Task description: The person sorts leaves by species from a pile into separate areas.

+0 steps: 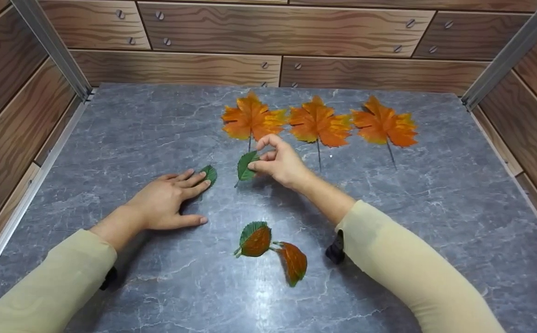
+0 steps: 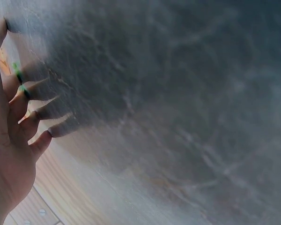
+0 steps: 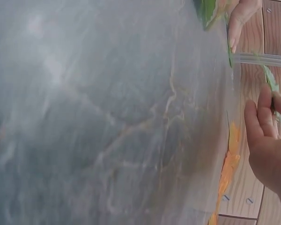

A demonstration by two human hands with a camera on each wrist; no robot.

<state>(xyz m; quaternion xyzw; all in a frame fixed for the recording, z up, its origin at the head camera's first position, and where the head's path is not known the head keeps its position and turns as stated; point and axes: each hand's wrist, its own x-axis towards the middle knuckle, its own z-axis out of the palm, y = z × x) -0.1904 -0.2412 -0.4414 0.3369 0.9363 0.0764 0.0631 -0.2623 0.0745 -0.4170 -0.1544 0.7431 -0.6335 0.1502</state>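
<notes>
The person's left hand [image 1: 169, 202] is lying spread on the grey marbled tabletop [image 1: 125, 125], palm down, its fingers straight and loose rather than clenched, with fingertips resting on a small serrated green leaf [image 1: 211, 174]. The right hand [image 1: 283, 163] is pinching a second serrated leaf [image 1: 246, 168], also green, by its edge between thumb and fingers, and is holding it up off the surface; its thin stem is pointing down toward the left.

Just beyond that hand, three orange maple leaves [image 1: 318, 121] are lying in a row across the far part of the table, their dark stems pointing toward the person; the leftmost stem is running down behind the raised leaf.

Nearer the person, between the forearms, a green-and-russet leaf [image 1: 256, 240] is lying beside a curled russet leaf [image 1: 295, 264], and I cannot tell whether the two are touching. Pale yellow-green sleeves [image 1: 402, 259] are covering both forearms, and wood-plank panels [image 1: 277, 30] are standing behind the table between metal posts [image 1: 52, 48].
</notes>
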